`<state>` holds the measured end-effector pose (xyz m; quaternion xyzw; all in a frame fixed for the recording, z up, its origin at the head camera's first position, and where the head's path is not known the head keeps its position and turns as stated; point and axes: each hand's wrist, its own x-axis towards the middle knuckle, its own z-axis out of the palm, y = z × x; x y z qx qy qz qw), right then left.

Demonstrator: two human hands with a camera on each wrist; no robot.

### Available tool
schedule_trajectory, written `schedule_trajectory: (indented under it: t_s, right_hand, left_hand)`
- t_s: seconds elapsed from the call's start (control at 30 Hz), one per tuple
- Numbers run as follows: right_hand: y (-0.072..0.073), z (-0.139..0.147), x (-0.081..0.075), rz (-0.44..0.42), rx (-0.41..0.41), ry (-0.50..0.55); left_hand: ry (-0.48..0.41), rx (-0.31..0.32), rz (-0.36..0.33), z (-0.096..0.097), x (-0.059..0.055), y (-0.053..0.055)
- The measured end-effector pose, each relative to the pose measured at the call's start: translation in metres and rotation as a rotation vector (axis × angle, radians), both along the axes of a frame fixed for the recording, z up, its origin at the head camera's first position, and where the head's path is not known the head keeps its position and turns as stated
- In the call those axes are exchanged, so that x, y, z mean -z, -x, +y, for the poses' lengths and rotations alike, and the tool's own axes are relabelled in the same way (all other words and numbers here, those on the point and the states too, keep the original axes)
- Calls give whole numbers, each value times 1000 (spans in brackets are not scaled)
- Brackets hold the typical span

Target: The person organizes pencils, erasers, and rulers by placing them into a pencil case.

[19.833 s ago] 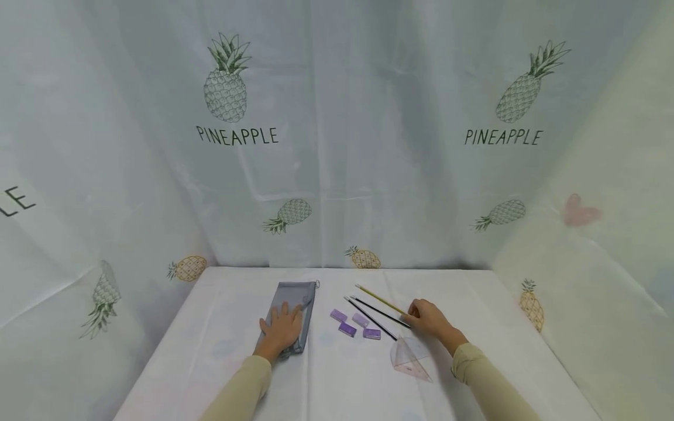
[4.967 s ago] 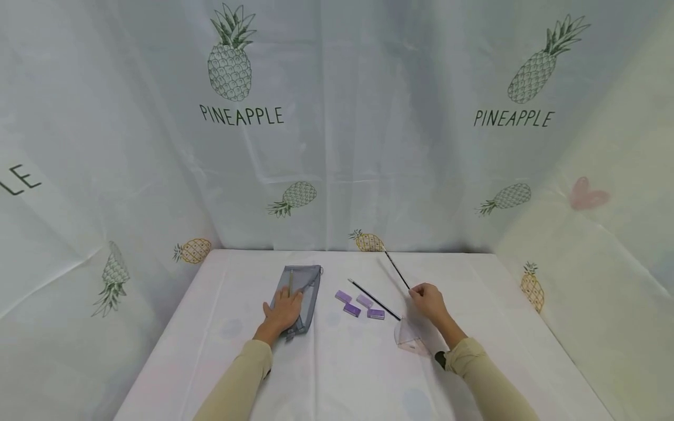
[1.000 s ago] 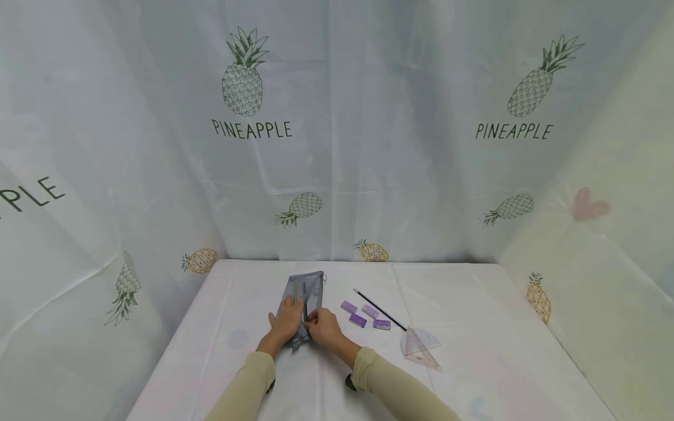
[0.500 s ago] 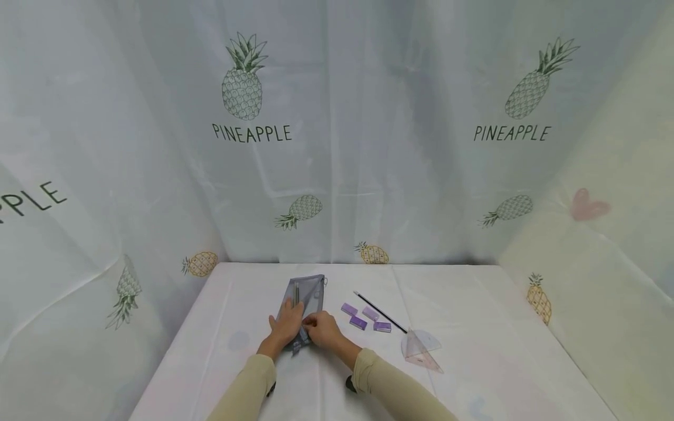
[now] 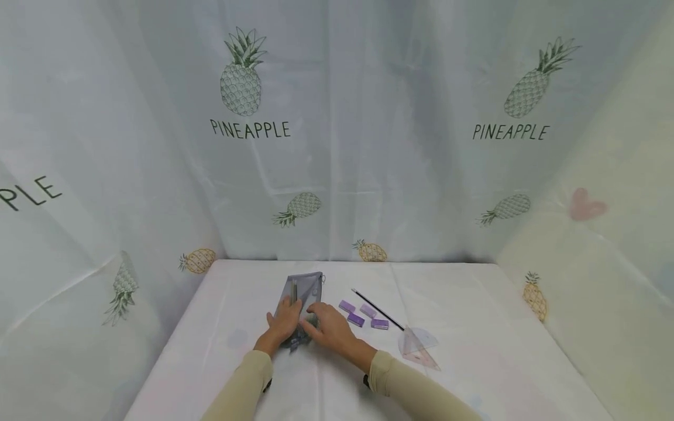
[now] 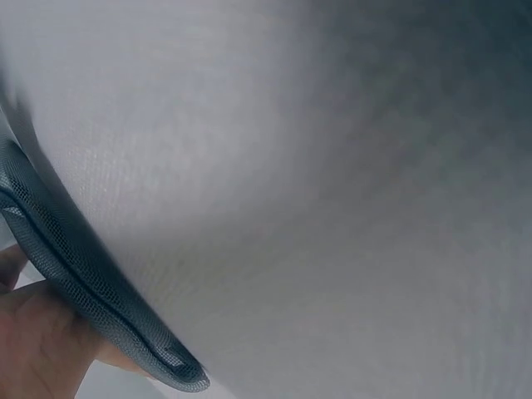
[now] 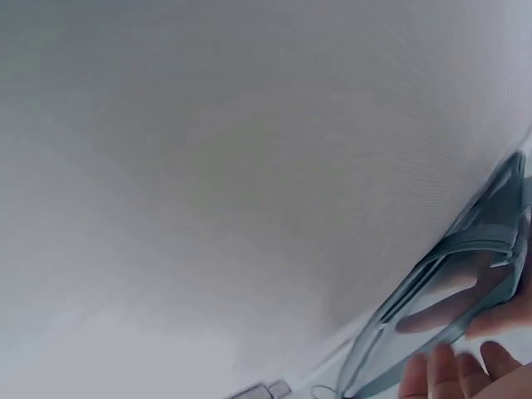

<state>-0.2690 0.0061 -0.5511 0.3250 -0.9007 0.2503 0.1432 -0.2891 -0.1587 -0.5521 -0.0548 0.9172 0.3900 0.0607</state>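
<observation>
A grey mesh pencil case [image 5: 310, 282] lies at the left-centre of the table. Through its mesh two pencils [image 5: 293, 289] show side by side. My left hand [image 5: 283, 323] rests on the case with its fingers extended. Just right of it, my right hand [image 5: 333, 328] hovers at the case's right edge, fingers loosely bent and holding nothing. The right wrist view shows the right fingers [image 7: 445, 374] apart from the zipped side of the mesh case [image 7: 465, 241]. In the left wrist view only the case's rim [image 6: 91, 274] and part of a hand show.
Right of the case lie several purple erasers [image 5: 356, 320] and a black pencil [image 5: 375, 306] with a pale tip. A clear protractor [image 5: 427, 338] and a pinkish set square [image 5: 420, 354] overlap near the pencil's lower end. Pineapple-print curtains [image 5: 400, 175] surround the white table [image 5: 489, 327].
Three pencils lay loose at first; the yellow one and a black one are now in the case. My right hand carried the black pencil over, released it and moved slightly right.
</observation>
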Motion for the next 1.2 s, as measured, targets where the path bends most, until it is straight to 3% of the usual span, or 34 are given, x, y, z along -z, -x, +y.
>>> schedule_trajectory:
  t_s: [0.13, 0.3, 0.53, 0.77, 1.2]
  right_hand:
    - [-8, 9, -1, 9, -49, -143]
    - [-18, 18, -3, -32, -24, -230]
    - [-32, 31, -5, 67, -30, -340]
    - [-39, 40, -2, 129, -28, -359]
    - [-39, 51, -1, 132, -15, -380]
  left_hand:
    - [0, 17, -7, -1, -3, 2]
    - [-2, 33, -1, -2, -4, 4]
    - [38, 36, -5, -3, -1, 3]
    - [39, 16, -8, -1, 4, 3]
    - [74, 10, 0, 1, 5, 2]
